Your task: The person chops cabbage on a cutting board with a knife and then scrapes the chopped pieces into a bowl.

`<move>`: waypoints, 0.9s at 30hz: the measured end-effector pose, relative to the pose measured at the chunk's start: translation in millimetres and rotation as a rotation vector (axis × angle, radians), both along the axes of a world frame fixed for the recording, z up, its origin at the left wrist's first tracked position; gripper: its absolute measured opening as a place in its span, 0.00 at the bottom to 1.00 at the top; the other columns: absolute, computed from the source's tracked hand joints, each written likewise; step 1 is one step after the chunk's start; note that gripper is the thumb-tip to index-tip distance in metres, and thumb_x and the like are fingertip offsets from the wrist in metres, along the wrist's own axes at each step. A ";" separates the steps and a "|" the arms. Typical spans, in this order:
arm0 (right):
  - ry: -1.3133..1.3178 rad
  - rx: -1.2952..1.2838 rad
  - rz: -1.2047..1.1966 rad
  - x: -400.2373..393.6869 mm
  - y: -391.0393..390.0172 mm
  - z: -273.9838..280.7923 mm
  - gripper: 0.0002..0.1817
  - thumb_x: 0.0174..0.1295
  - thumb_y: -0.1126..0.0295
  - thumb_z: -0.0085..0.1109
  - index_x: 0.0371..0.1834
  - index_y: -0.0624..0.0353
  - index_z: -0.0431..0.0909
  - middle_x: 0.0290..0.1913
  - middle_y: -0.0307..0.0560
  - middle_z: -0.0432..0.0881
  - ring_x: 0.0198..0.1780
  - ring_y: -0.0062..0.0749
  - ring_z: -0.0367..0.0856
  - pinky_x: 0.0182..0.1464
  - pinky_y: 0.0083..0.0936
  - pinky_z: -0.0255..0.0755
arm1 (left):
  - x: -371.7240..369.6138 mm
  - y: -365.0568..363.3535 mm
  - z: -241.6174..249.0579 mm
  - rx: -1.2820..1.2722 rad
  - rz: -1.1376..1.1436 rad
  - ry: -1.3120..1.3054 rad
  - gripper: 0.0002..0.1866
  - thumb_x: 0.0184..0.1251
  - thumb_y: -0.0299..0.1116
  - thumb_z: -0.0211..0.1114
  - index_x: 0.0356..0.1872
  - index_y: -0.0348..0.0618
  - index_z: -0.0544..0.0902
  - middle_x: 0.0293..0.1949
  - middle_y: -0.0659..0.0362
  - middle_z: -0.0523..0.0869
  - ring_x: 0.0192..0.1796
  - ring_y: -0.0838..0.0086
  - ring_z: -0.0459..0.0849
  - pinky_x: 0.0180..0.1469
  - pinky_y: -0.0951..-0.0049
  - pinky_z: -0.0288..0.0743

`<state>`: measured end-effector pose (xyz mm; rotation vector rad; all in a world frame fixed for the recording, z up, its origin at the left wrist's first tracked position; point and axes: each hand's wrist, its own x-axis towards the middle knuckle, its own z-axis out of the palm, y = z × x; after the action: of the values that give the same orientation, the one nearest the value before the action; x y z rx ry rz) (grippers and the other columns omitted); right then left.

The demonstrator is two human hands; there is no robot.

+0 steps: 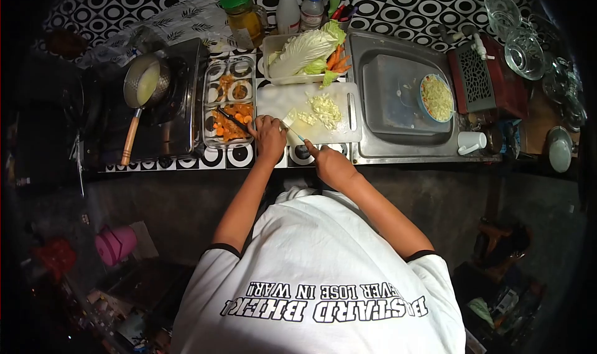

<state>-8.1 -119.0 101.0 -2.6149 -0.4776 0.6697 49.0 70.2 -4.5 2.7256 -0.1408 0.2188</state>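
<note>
On the white cutting board [273, 94], my left hand [270, 140] has its fingers curled down at the left side, holding a piece of cabbage [290, 115] that is mostly hidden. My right hand [336, 166] grips a knife [301, 137] with a light blue handle, its blade pointing to my left fingertips. Chopped cabbage [324, 110] lies in a loose pile right of the blade. Behind the board, a clear container [268, 73] holds a large napa cabbage [303, 54] and carrots [336, 60].
Left of the board are clear trays [207, 121] with orange peelings and carrot pieces. A saucepan [134, 99] sits on the stove [180, 127]. In the sink [360, 130], a bowl [423, 108] holds shredded vegetables. A green-lidded jar [241, 24] and bottles [288, 12] stand behind.
</note>
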 end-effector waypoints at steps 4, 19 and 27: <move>0.000 0.010 -0.019 -4.6 1.0 -8.3 0.38 0.58 0.79 0.50 0.77 0.55 0.60 0.39 0.66 0.80 0.38 0.57 0.83 0.44 0.44 0.78 | -0.8 2.2 -2.1 -0.017 -0.014 -0.009 0.12 0.51 0.32 0.74 0.38 0.42 0.86 0.45 0.57 0.80 0.60 0.61 0.71 0.70 0.42 0.47; -0.067 0.132 -0.022 -26.5 -19.3 -39.9 0.43 0.57 0.81 0.52 0.80 0.50 0.54 0.45 0.68 0.79 0.39 0.61 0.83 0.43 0.45 0.79 | -1.4 2.6 -5.2 0.030 -0.013 0.006 0.13 0.51 0.37 0.76 0.38 0.46 0.87 0.46 0.60 0.80 0.60 0.63 0.71 0.68 0.45 0.49; -0.068 0.149 0.002 -33.8 -32.9 -80.7 0.50 0.51 0.80 0.61 0.81 0.46 0.51 0.51 0.68 0.76 0.41 0.60 0.84 0.43 0.45 0.81 | -0.8 1.2 2.6 0.004 -0.003 0.018 0.13 0.52 0.35 0.75 0.38 0.43 0.87 0.45 0.59 0.81 0.59 0.64 0.72 0.70 0.46 0.49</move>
<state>-41.9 -151.9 20.3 -2.5029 -0.5297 0.5256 48.2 71.4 -1.9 2.7307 -0.1403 0.1940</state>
